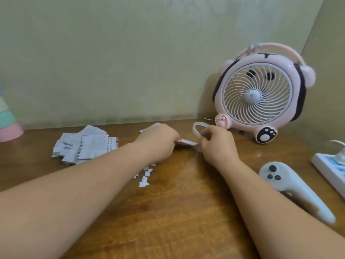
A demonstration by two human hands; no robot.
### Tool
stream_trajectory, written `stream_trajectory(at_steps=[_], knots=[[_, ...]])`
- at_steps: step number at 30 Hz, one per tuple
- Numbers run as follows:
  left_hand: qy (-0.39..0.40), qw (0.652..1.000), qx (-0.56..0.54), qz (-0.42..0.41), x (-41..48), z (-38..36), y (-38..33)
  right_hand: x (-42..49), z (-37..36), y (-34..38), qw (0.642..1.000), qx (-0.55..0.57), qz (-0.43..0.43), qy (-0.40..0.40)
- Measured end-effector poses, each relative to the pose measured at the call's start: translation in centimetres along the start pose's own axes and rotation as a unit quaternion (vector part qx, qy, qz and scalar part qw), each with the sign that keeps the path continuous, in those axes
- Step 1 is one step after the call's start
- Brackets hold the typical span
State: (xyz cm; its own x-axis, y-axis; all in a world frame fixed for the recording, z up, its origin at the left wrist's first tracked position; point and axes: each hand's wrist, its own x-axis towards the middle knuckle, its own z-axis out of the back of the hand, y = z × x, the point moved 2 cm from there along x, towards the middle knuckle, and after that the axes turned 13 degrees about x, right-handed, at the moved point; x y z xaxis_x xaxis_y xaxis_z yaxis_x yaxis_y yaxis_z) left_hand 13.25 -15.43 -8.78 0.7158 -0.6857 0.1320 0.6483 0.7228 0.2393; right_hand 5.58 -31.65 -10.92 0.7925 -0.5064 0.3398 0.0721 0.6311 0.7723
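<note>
— Wooden surface [177, 212] against a greenish wall. What crowds you there?
— Biggest is the pink fan [261, 94], standing just behind your right hand [218, 144]. A pile of printed papers [84, 144] lies left of your left hand [158, 141]. The white controller [291, 186] rests beside your right forearm, with a power strip [328, 165] beyond it.
— And the work?
— Your left fingers curl round a slip of paper [186, 142] between both hands. Your right fingers pinch a white ring [197, 128] near the fan's foot. Small scraps [145, 176] lie by your left wrist.

A room in a home: a pink cartoon fan [261, 94] stands on a wooden counter [177, 212] against a painted wall [112, 62], a game controller [291, 186] and power strip [330, 169] in front of the fan, folded papers [85, 144] to its left.
</note>
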Motion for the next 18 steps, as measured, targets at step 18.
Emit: stream_trajectory(at_steps=[18], knots=[[-0.027, 0.988, -0.077, 0.132, 0.9, -2.1, 5.2, 0.2, -2.4, 1.1, 0.994, -0.063, 0.02, 0.091]])
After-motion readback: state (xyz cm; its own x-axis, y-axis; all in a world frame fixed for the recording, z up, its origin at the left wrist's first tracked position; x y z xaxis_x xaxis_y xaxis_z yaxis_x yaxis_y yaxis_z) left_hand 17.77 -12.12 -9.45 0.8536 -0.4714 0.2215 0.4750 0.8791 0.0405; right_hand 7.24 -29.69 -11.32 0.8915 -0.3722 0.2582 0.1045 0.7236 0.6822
